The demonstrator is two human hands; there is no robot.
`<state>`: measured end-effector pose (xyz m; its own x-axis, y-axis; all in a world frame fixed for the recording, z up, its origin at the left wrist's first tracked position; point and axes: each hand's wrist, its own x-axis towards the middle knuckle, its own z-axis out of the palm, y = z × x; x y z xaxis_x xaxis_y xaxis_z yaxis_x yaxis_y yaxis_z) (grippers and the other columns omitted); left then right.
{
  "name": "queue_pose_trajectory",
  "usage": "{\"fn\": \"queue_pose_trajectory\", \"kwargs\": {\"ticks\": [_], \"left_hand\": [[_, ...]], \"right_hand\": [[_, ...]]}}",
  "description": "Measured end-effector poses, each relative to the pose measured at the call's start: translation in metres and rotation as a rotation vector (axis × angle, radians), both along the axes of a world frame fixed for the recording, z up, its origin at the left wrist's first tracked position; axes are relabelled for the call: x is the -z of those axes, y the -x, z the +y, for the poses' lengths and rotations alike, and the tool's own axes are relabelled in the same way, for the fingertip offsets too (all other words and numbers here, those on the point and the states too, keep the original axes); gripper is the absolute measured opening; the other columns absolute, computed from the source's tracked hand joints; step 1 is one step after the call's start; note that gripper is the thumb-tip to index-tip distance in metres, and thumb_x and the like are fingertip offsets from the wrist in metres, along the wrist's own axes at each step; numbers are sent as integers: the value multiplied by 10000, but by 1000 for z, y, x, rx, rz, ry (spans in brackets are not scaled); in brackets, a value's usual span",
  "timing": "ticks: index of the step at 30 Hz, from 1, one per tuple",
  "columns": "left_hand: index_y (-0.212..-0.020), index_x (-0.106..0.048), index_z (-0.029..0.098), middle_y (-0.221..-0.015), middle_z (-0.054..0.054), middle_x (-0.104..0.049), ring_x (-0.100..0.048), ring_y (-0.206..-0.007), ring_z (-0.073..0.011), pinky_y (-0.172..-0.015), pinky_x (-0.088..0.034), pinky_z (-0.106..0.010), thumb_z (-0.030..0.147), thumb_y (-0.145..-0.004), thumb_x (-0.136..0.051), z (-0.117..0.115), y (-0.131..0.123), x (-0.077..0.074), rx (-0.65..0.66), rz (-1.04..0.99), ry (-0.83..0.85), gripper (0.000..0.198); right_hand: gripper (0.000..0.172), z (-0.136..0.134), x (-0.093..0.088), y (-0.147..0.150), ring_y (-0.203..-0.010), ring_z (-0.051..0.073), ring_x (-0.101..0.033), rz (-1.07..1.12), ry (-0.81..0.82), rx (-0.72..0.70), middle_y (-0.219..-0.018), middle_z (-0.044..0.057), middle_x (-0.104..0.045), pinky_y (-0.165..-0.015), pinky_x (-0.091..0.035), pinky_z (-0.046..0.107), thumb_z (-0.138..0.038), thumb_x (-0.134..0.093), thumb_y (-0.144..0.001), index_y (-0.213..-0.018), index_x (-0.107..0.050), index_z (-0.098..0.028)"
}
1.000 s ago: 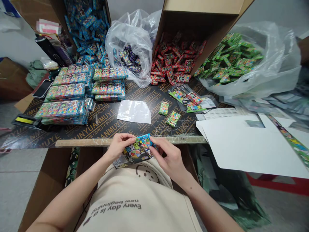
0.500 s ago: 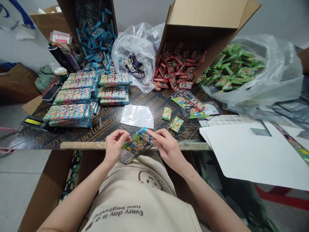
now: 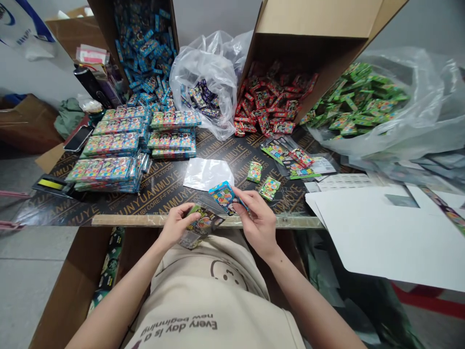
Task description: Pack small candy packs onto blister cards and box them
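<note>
My left hand pinches a clear bag with a printed card, tilted over the table's front edge. Between the fingers and thumb of my right hand is a blue packet, just above and to the right of that bag. The packet and the bag look apart, though their edges are close. A white sheet lies beyond the hands. Two green packets, one nearer and one farther, rest on the dark table to the right.
Stacks of wrapped packets stand at the left. At the back are blue packets, a plastic bag of purple packets, a carton of red packets and a bag of green ones. White sheets cover the right.
The blue packet, earlier against the printed bag, is now apart from it in my right hand, up and to the right. My left hand has closed more on the bag. The view has shifted slightly.
</note>
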<state>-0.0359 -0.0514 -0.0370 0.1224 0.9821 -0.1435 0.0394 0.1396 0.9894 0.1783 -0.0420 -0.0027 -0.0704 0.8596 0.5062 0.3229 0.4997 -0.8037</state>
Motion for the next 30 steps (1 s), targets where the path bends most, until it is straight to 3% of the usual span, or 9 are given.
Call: {"fn": "queue_pose_trajectory", "kwargs": {"ticks": [7, 13, 19, 25, 30], "left_hand": [[-803, -721, 149, -783, -30, -666, -584, -764, -179, -741, -459, -260, 429, -729, -736, 3, 2, -1, -16, -31, 9, 290], [-817, -727, 150, -773, -35, -668, -591, -764, -183, -740, -476, -266, 450, -738, -727, 0, 5, 1, -49, -72, 27, 310], [-836, -727, 146, -795, -44, -673, -595, -768, -185, -746, -490, -273, 455, -719, -747, 0, 7, 4, -62, -120, 61, 331], [-798, -722, 146, -770, -38, -657, -585, -749, -178, -732, -487, -268, 460, -726, -740, 0, 6, 6, -74, -116, 70, 323], [-839, -738, 149, -814, -49, -676, -605, -803, -195, -758, -487, -273, 460, -731, -736, 0, 2, 13, -35, -128, 72, 329]], "right_hand": [[421, 0, 2, 13, -916, 183, -639, -48, -118, 9, -1033, 62, -664, -807, -547, 340, -138, -527, -921, -1289, -619, -321], [495, 2, 12, 16, -955, 188, -621, -126, -185, -65, -1053, 85, -638, -804, -545, 341, -99, -483, -924, -1359, -555, -323], [490, 1, 11, 18, -934, 173, -615, -123, -124, -136, -1034, 68, -639, -785, -530, 324, -86, -479, -925, -1344, -567, -325], [428, 2, 4, 20, -890, 188, -616, -261, -77, -63, -992, 59, -678, -774, -463, 373, -110, -491, -932, -1291, -611, -311], [443, 1, 6, 17, -890, 203, -575, -292, 6, -119, -927, 58, -658, -769, -471, 382, -84, -445, -927, -1255, -640, -309]]}}
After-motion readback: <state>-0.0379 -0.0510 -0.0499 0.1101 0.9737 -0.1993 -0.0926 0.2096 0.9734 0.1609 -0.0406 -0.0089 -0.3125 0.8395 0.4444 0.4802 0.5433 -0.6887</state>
